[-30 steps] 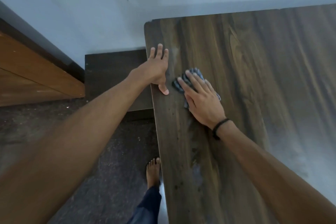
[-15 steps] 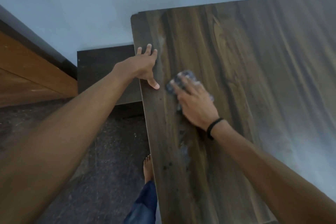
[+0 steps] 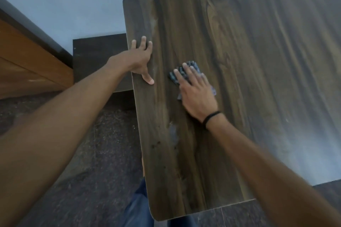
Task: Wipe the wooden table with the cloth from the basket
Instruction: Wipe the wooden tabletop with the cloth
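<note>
A pale smudge point(image 3: 173, 132) marks the wooden table point(image 3: 258, 83) nearest the person, just behind the right hand point(image 3: 197, 94), whose straight fingers point(image 3: 188, 74) press the cloth point(image 3: 192, 64) flat; its bulk lies under and ahead of the fingertips. The left hand point(image 3: 141, 59), flat and spread, rests on the left edge beside it. No basket shows

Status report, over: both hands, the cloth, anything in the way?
Left hand flat on table edge. Right hand presses cloth on table. Pale smear on table near right wrist.
</note>
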`<action>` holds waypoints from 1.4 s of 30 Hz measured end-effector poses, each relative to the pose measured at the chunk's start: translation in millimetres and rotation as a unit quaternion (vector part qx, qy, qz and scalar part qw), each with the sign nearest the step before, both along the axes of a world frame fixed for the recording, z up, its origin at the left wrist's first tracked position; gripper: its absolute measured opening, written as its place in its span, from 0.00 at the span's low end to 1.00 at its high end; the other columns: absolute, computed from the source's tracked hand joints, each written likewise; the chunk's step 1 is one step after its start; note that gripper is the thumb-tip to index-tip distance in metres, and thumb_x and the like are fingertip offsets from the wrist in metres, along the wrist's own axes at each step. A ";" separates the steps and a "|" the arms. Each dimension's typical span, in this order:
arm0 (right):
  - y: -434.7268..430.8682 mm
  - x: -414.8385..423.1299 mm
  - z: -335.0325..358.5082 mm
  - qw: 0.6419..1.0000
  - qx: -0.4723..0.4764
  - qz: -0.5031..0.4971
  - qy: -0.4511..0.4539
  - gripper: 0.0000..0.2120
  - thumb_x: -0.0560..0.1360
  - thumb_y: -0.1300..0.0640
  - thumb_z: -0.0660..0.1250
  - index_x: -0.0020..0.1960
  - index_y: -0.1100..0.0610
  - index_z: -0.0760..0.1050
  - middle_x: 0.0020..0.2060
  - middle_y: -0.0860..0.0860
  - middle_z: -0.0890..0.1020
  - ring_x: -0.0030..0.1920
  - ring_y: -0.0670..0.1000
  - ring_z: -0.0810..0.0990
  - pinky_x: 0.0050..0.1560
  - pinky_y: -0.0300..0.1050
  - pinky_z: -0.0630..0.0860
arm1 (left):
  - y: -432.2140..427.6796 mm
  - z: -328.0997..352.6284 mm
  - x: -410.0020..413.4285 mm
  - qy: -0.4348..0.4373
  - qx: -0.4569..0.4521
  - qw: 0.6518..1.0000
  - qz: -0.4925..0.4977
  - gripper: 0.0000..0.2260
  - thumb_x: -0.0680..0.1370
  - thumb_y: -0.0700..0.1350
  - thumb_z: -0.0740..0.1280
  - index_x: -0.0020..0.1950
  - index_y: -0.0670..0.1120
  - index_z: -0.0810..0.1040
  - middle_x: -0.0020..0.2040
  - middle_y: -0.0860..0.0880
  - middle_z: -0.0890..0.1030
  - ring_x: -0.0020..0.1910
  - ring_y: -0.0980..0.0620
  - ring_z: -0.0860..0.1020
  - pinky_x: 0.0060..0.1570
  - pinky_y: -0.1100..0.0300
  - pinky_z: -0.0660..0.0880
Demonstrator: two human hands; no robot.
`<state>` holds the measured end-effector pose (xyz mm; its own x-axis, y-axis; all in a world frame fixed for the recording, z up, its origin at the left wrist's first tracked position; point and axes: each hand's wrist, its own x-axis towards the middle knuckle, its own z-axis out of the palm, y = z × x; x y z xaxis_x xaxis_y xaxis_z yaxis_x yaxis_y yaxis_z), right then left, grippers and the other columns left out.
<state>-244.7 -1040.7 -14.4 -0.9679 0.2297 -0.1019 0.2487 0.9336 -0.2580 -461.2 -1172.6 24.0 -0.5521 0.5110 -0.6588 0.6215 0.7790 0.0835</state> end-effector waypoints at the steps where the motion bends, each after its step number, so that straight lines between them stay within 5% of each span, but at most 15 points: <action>1: -15.8 12.3 -3.9 0.999 0.008 0.035 0.010 0.28 0.82 0.52 0.57 0.80 0.47 0.56 0.80 0.52 0.57 0.79 0.56 0.55 0.76 0.62 0.59 | 1.8 -0.2 3.2 0.000 0.004 1.000 0.007 0.65 0.64 0.58 0.81 0.80 0.46 0.32 0.79 0.46 0.30 0.78 0.38 0.35 0.75 0.37 0.50; 4: -17.1 61.8 -8.2 0.977 0.009 0.213 0.022 0.26 0.84 0.50 0.52 0.81 0.43 0.52 0.81 0.48 0.54 0.80 0.52 0.53 0.78 0.56 0.55 | -0.1 0.9 6.5 0.000 0.016 1.000 0.025 0.65 0.64 0.57 0.81 0.80 0.47 0.33 0.79 0.47 0.30 0.78 0.39 0.35 0.75 0.37 0.50; 8: -17.9 53.5 -0.1 1.000 -0.019 0.001 -0.015 0.27 0.83 0.52 0.54 0.81 0.45 0.54 0.81 0.50 0.54 0.80 0.54 0.52 0.77 0.61 0.56 | -0.8 3.3 6.0 -0.010 0.022 0.999 0.036 0.64 0.64 0.55 0.81 0.80 0.47 0.34 0.79 0.48 0.31 0.78 0.40 0.35 0.76 0.37 0.49; 12: -35.9 97.6 -8.3 0.963 -0.001 0.271 -0.011 0.27 0.83 0.50 0.53 0.81 0.44 0.51 0.81 0.49 0.51 0.81 0.53 0.49 0.79 0.58 0.50 | -0.3 2.9 8.5 0.001 0.022 0.999 0.043 0.64 0.64 0.54 0.81 0.80 0.48 0.34 0.79 0.48 0.31 0.78 0.40 0.35 0.76 0.36 0.49; 17: -39.8 77.1 2.5 0.998 -0.029 0.043 -0.038 0.28 0.82 0.50 0.52 0.81 0.45 0.52 0.81 0.50 0.52 0.81 0.54 0.50 0.77 0.63 0.55 | -0.3 5.4 9.4 0.018 0.023 0.999 0.039 0.62 0.64 0.55 0.81 0.81 0.48 0.37 0.80 0.47 0.35 0.78 0.39 0.36 0.75 0.35 0.49; 21: -48.1 132.9 -4.8 0.956 0.003 0.292 -0.013 0.29 0.83 0.50 0.54 0.81 0.43 0.51 0.81 0.49 0.51 0.81 0.52 0.48 0.79 0.57 0.48 | -7.5 5.9 31.3 0.040 0.030 0.999 0.015 0.58 0.66 0.57 0.79 0.82 0.46 0.42 0.81 0.45 0.39 0.79 0.37 0.40 0.74 0.35 0.52; 25: -48.1 107.6 -1.2 0.999 -0.020 0.031 -0.033 0.28 0.82 0.51 0.53 0.81 0.45 0.53 0.81 0.50 0.52 0.80 0.54 0.50 0.78 0.62 0.54 | -19.8 -1.7 49.3 0.010 0.017 1.000 0.018 0.65 0.63 0.61 0.80 0.80 0.45 0.35 0.80 0.46 0.33 0.78 0.37 0.37 0.74 0.34 0.51; 29: -57.7 145.9 -9.5 0.966 -0.007 0.257 -0.024 0.28 0.83 0.49 0.54 0.81 0.44 0.50 0.81 0.49 0.49 0.81 0.53 0.48 0.79 0.59 0.48 | -16.6 -0.5 53.8 0.014 0.023 0.999 0.026 0.65 0.62 0.60 0.80 0.80 0.45 0.35 0.80 0.46 0.33 0.78 0.36 0.37 0.74 0.34 0.51; 34: -52.0 140.1 -4.0 0.998 -0.015 0.056 -0.033 0.28 0.82 0.50 0.53 0.81 0.46 0.53 0.81 0.51 0.53 0.80 0.55 0.51 0.76 0.65 0.57 | -18.9 0.7 55.9 0.020 0.029 0.998 0.044 0.65 0.62 0.59 0.81 0.81 0.46 0.36 0.80 0.47 0.34 0.78 0.38 0.37 0.74 0.34 0.51; 38: -44.4 188.3 -6.7 0.946 0.010 0.322 -0.034 0.29 0.83 0.48 0.55 0.81 0.44 0.49 0.82 0.49 0.48 0.81 0.52 0.48 0.79 0.59 0.49 | -20.1 -0.3 60.2 0.020 0.045 0.997 0.058 0.63 0.63 0.58 0.80 0.81 0.46 0.37 0.81 0.47 0.35 0.78 0.38 0.37 0.74 0.35 0.49; 42: -41.4 172.8 -2.8 0.996 -0.010 0.074 -0.052 0.27 0.82 0.48 0.48 0.81 0.45 0.53 0.81 0.51 0.51 0.80 0.55 0.50 0.76 0.64 0.57 | -20.9 0.3 59.5 0.017 0.049 0.997 0.065 0.62 0.63 0.56 0.80 0.81 0.46 0.38 0.81 0.47 0.36 0.78 0.38 0.37 0.75 0.35 0.49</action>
